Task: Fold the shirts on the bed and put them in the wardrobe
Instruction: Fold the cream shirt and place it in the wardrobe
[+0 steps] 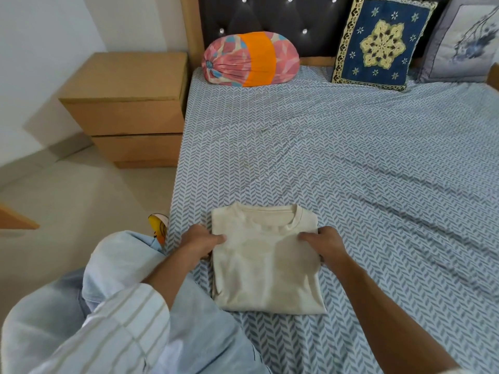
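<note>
A cream shirt (266, 265) lies folded into a neat rectangle near the front left edge of the bed (364, 163), collar facing the headboard. My left hand (201, 240) grips its left edge, thumb on top and fingers tucked under the fabric. My right hand (325, 244) grips the right edge the same way, thumb lying on the cloth. The shirt rests flat on the blue herringbone sheet. No wardrobe is in view.
A pink and orange bolster (251, 59) and two cushions (383, 41) lean on the dark headboard. A wooden bedside cabinet (129, 109) stands left of the bed. My knee in light jeans (121, 265) presses against the bed's left side.
</note>
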